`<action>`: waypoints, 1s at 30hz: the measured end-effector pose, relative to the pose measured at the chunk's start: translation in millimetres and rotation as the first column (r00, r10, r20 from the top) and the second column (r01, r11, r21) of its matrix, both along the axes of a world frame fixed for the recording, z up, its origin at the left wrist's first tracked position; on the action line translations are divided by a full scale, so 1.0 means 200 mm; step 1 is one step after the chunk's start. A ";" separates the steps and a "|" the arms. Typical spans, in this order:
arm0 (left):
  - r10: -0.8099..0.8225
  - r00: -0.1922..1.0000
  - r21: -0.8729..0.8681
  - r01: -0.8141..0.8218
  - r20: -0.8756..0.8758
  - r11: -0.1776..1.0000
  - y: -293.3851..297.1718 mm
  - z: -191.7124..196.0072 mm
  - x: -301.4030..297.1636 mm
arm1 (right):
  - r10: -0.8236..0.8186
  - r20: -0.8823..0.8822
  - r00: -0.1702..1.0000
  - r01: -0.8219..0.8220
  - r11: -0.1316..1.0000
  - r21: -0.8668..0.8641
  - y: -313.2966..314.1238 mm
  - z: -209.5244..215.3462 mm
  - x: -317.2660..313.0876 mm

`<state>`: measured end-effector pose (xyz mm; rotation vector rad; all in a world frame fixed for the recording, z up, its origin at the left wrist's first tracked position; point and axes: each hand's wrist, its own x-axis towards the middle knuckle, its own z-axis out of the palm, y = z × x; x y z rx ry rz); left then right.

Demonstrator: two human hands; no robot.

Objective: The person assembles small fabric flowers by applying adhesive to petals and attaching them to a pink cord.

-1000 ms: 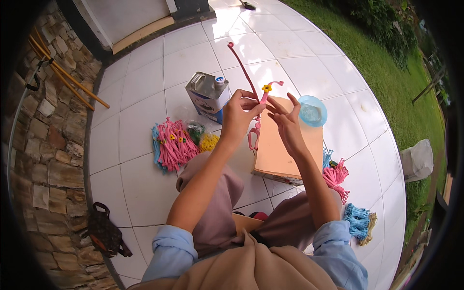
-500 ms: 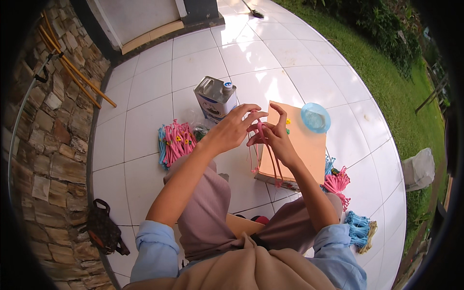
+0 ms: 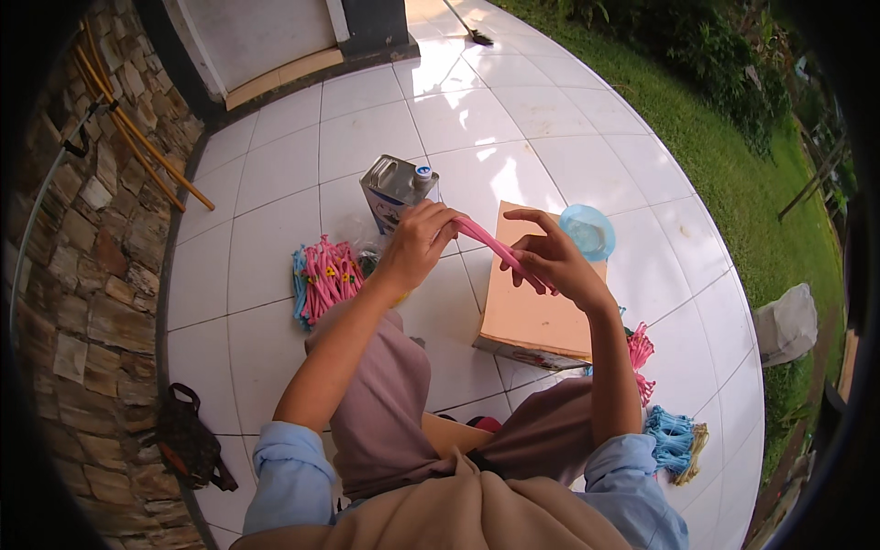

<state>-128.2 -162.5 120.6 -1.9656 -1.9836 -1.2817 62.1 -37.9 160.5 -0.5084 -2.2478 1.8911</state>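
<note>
A bunch of pink cords (image 3: 488,240) is stretched taut between my two hands, slanting down to the right above a peach-topped box (image 3: 532,319). My left hand (image 3: 417,246) is closed round the upper end. Thumb and fingers of my right hand (image 3: 564,264) pinch the lower end, with the index finger raised and bent. Behind the right hand, a translucent blue bowl (image 3: 588,229) rests on the box's far right corner. Beyond my left hand stands a rectangular metal can (image 3: 383,206) with a blue-and-white cap. Left of that hand lies a pile of pink cords with small yellow pieces (image 3: 330,277).
On the tiles to my right are a pink cord bundle (image 3: 642,356) and a light-blue bundle (image 3: 672,437). A dark bag (image 3: 188,438) sits by the stone wall (image 3: 92,357). A whitish sack (image 3: 786,324) stands at the grass edge; a broom (image 3: 478,37) lies far off.
The pink cords, which hung loosely down from my fingers, are now pulled straight between my hands. My left hand has moved left and closed; my right hand has shifted right and slightly nearer.
</note>
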 end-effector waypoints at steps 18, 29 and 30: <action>0.160 0.279 -0.221 0.204 0.947 0.954 0.08 -0.08 0.10 | -0.202 -0.241 0.949 0.144 0.960 -0.240 0.05 -0.23 -0.12; 0.100 0.517 -0.351 0.415 0.850 0.840 0.09 -0.08 0.17 | -0.535 -0.320 0.782 0.469 0.843 -0.263 0.13 -0.23 -0.13; 0.050 0.483 -0.325 0.504 0.874 0.800 0.09 -0.06 0.15 | -0.544 -0.310 0.779 0.491 0.838 -0.239 0.13 -0.23 -0.14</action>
